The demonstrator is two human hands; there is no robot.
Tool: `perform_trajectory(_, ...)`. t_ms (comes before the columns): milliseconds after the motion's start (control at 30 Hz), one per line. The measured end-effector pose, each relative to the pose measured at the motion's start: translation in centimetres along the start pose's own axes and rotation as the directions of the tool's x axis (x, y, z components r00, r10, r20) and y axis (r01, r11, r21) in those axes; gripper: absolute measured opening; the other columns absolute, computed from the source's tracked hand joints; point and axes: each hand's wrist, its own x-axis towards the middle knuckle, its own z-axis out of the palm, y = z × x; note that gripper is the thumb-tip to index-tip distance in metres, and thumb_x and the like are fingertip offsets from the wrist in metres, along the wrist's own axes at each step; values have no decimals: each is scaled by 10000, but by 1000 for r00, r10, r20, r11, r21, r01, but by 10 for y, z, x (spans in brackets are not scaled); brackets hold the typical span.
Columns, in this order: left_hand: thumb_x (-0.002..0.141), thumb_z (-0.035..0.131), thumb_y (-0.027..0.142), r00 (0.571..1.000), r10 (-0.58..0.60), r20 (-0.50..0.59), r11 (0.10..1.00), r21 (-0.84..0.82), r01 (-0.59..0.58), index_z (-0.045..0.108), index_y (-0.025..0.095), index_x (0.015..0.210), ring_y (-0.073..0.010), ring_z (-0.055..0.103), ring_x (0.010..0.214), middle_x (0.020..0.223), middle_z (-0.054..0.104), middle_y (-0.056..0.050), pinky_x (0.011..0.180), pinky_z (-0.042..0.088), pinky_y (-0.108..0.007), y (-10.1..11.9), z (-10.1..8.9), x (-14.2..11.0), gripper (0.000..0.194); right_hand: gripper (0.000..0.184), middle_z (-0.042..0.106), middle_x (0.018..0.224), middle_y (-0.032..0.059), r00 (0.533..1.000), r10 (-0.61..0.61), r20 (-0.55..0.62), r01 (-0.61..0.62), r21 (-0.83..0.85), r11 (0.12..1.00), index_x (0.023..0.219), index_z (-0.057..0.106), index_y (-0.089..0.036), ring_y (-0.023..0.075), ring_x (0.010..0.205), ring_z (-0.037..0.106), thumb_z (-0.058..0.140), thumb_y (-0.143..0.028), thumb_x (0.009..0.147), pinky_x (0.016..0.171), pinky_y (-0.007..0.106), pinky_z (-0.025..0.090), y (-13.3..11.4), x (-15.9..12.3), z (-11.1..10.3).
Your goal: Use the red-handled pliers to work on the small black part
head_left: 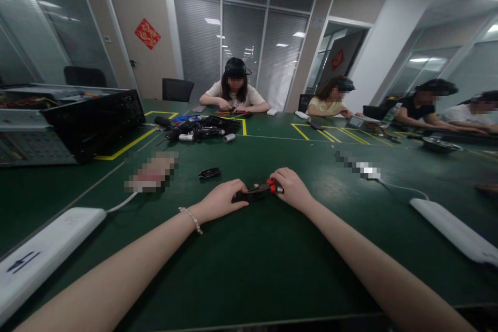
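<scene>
My left hand [227, 197] is closed around one end of a small black part [254, 197] low over the green table [249, 264]. The fingers and the dark surface hide much of its shape. In my right hand [290, 187] is a pair of pliers [272, 187] with red-orange handles, gripped from the right side. Its jaws point left and reach the black part beside my left fingertips. Whether the jaws are closed on anything is too small to tell. Another black piece [209, 173], shaped like an open shell, lies just beyond my left hand.
A black computer case [97, 124] stands at the left. Black tools and parts [202, 128] are heaped farther back. White power banks [50, 244] with cables lie on both sides, each wired to a blurred device. Several people sit across the table, one person [235, 88] directly opposite.
</scene>
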Motion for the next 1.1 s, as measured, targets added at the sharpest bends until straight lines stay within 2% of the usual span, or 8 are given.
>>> perform_trajectory(133,758,576,321,1000,11,-7,1000,-1,-11,505,205,955,-154,517,748,963,524,-21,665,407,-264,0,0,0,240,270,532,934,85,998,-38,49,38,-10,999,940,542,-185,214,835,472,510,-167,673,750,361,380,-4,-1,-2)
perform_trajectory(367,756,579,318,1000,-3,-28,999,-45,2,497,211,968,-141,510,722,997,508,-19,641,414,-259,-3,1,-1,252,291,540,944,88,1000,-1,13,0,58,998,948,522,-178,228,861,466,531,-191,657,756,360,357,-6,-2,-7)
perform_trajectory(500,758,576,321,1000,-13,-22,998,-58,12,494,208,981,-137,507,709,999,509,-22,625,415,-257,-2,0,-1,263,356,515,1010,82,992,117,-56,-110,108,988,1064,496,-218,234,913,467,504,-206,708,798,387,345,-3,-3,-4)
perform_trajectory(600,758,578,317,1000,-1,-23,998,-66,-1,492,212,983,-136,506,715,1003,507,-19,627,414,-257,-2,-1,-1,263,403,503,1025,74,969,229,-97,-211,167,963,1152,456,-242,226,915,477,466,-236,749,804,394,353,1,-2,-3)
perform_trajectory(800,757,579,313,1000,2,-18,997,-73,-3,489,211,988,-135,505,714,1005,506,-18,620,413,-254,-3,0,-1,269,294,538,937,54,896,430,-107,-368,364,856,1011,518,-207,208,839,508,459,-359,766,750,367,400,0,2,-11)
perform_trajectory(867,755,581,311,1000,1,-22,998,-66,-2,488,210,989,-135,504,715,1000,507,-18,625,412,-255,-4,1,-1,271,280,535,906,48,898,423,-119,-355,371,858,983,512,-206,201,808,509,462,-380,769,731,360,407,-3,2,-14)
perform_trajectory(967,750,590,304,999,0,-38,998,-55,-2,488,207,982,-130,499,699,991,508,-19,622,410,-255,-6,3,-1,272,290,517,946,69,951,292,-101,-260,252,932,1004,500,-191,211,859,491,482,-358,767,759,370,397,-6,2,-18)
perform_trajectory(1100,749,592,308,999,9,-37,999,-52,-11,491,211,985,-132,502,700,979,515,-16,622,410,-255,-6,3,-1,275,288,488,1004,79,977,213,-34,-206,143,968,1053,479,-212,211,898,478,474,-295,778,775,386,391,-7,3,-20)
